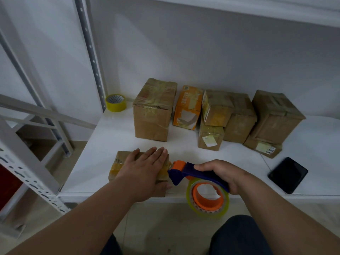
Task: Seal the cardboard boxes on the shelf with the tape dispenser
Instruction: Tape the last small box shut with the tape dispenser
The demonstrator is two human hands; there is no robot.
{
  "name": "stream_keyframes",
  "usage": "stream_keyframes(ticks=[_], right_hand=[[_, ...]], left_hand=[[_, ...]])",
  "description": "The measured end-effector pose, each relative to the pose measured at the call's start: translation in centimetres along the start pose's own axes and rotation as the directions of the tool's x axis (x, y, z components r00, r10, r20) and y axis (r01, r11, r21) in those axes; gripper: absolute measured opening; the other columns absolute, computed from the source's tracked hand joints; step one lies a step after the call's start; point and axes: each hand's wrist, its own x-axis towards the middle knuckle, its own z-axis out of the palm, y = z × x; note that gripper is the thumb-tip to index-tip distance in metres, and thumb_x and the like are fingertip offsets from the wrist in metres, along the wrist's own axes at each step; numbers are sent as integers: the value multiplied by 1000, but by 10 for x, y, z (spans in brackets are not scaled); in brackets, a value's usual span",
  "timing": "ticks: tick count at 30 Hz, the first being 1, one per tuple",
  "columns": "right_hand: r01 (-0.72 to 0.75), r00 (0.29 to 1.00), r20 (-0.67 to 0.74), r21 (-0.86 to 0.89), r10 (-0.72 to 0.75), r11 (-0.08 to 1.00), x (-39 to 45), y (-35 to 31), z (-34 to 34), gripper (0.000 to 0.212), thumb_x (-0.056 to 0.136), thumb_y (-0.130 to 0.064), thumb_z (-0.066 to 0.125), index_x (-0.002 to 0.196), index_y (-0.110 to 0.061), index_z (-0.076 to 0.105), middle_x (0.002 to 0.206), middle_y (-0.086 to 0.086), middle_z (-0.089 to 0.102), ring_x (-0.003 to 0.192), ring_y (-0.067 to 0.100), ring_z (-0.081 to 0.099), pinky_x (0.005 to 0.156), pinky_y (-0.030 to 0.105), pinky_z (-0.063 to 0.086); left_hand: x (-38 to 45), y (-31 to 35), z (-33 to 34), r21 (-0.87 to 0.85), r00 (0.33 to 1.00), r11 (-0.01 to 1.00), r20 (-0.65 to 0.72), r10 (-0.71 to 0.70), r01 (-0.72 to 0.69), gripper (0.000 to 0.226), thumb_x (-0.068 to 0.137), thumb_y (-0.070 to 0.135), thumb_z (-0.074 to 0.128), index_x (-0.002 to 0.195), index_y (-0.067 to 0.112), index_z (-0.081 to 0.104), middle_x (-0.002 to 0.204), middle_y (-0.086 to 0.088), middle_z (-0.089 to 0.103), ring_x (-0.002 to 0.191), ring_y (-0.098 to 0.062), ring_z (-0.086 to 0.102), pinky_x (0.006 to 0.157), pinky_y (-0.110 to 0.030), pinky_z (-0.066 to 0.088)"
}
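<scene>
A small flat cardboard box (pixel 118 165) lies at the front edge of the white shelf (pixel 103 137). My left hand (pixel 145 168) rests flat on top of it, fingers spread, pressing it down. My right hand (pixel 223 173) grips the blue handle of a blue and orange tape dispenser (pixel 185 171), whose nose touches the box's right end. Its clear tape roll on an orange core (pixel 207 196) hangs over the shelf edge. Several more cardboard boxes stand at the back: a tall brown box (pixel 152 115), an orange box (pixel 187 107), and stacked boxes (pixel 239 116) to the right.
A yellow tape roll (pixel 116 103) sits in the back left corner by the perforated upright (pixel 92 52). A black phone (pixel 288 174) lies at the right front of the shelf. An upper shelf board (pixel 257 10) hangs overhead. Another rack (pixel 27 173) stands left.
</scene>
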Motion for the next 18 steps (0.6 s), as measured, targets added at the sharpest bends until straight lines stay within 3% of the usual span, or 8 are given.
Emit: stream_keyframes(ticks=[10, 12, 14, 16, 18], right_hand=[[-110, 993, 54, 10, 109, 994, 6, -5, -5, 30, 83, -37, 67, 80, -7, 68, 54, 3, 60, 40, 11, 53, 42, 19, 40], [-48, 996, 68, -23, 49, 999, 12, -1, -8, 36, 76, -40, 72, 90, -7, 70, 63, 4, 66, 50, 13, 59, 47, 22, 44], [56, 996, 69, -92, -49, 994, 16, 2, -14, 47, 67, -44, 75, 95, -6, 70, 75, 6, 71, 65, 17, 64, 62, 27, 47], [131, 990, 76, -142, -122, 981, 17, 0, -22, 47, 65, -44, 79, 93, -7, 71, 82, 9, 72, 74, 21, 65, 73, 31, 48], [169, 985, 65, -207, -159, 964, 18, -6, -30, 46, 64, -46, 76, 88, -7, 71, 84, 11, 72, 76, 24, 65, 75, 33, 48]], left_hand=[[0, -2, -2, -25, 1000, 1000, -12, 4, -4, 89, 86, 80, 17, 152, 31, -18, 162, 12, -14, 149, -10, -11, 120, -48, -2], [0, -2, -1, -30, 1000, 1000, -13, 5, -5, 89, 86, 80, 18, 152, 31, -18, 162, 12, -14, 149, -10, -11, 120, -47, -2], [0, -3, -1, -26, 1000, 1000, -13, 7, -7, 88, 87, 79, 18, 151, 32, -18, 161, 13, -15, 149, -10, -11, 120, -48, -1], [0, -3, 0, -24, 1000, 1000, -13, 10, -10, 88, 87, 79, 19, 151, 32, -19, 161, 13, -16, 149, -10, -11, 120, -48, -2], [0, -3, 0, -19, 1000, 1000, -14, 13, -13, 88, 86, 79, 18, 151, 32, -20, 161, 12, -16, 149, -11, -11, 120, -49, -2]])
